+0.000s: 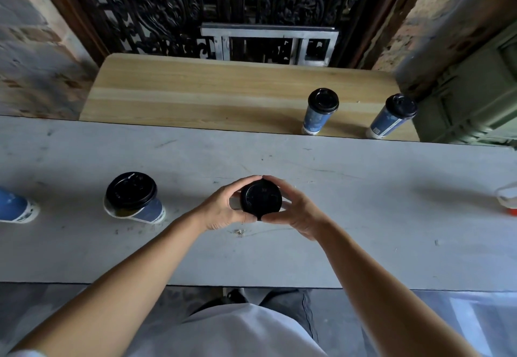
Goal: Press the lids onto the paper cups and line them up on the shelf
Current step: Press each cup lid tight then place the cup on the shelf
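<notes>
Hands [223, 208] w/ round black lid [261, 199], both gripping.

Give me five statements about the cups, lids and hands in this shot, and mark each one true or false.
1. Two lidded cups stand on the wooden shelf: one to the left of the other. True.
2. Both hands hold the black lid at the centre of the grey counter. True: left hand, right hand.
3. The cup at the left of the counter has no lid. False: a black lid sits on it.
4. The shelf cups stand at its left end. False: they are toward its right end.
5. The lids are white. False: all are black.
</notes>
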`<state>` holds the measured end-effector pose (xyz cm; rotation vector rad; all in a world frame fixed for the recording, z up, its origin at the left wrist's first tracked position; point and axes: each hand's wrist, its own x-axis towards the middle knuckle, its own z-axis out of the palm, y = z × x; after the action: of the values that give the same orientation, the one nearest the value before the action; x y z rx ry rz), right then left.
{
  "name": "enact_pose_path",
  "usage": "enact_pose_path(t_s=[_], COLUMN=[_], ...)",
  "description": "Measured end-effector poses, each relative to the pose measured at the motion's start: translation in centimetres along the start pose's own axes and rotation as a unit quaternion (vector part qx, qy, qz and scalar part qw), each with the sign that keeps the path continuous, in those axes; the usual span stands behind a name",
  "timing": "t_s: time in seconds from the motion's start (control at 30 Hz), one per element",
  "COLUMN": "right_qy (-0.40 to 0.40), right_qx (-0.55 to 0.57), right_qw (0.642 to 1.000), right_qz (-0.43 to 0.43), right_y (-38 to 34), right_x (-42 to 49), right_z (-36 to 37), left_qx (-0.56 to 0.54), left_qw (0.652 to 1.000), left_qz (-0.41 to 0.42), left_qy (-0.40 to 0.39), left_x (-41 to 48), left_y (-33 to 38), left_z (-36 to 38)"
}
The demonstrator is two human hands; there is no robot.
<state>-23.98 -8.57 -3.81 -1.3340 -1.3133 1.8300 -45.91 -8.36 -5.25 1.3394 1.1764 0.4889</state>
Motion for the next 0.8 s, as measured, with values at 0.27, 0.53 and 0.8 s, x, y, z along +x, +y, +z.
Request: enact_pose_path(t_s=[0.27, 0.53, 0.8], right_qy=[0.002, -0.024, -0.043], right_qx=[-0.032, -0.049, -0.055], right_qw=[0.999, 0.998, 0.997], right_qz=[-0.024, 0.006, 0.018], right_y=[0.0, -0.3, -0.3], right_x=[1.6, 2.6, 2.7], right_z=[0.6, -0.4, -0.6], left_qx=[-0.004, 0.005, -0.030], left_qw=[1.000, 1.000, 0.999], left_qz=[-0.019, -0.015, -0.010], left_qy=[-0.002, -0.005, -0.007], left_x=[1.0, 1.5, 1.3], left_y=[-0.9, -1.2, -1.1], left_z=[-1.6, -1.9, -1.4])
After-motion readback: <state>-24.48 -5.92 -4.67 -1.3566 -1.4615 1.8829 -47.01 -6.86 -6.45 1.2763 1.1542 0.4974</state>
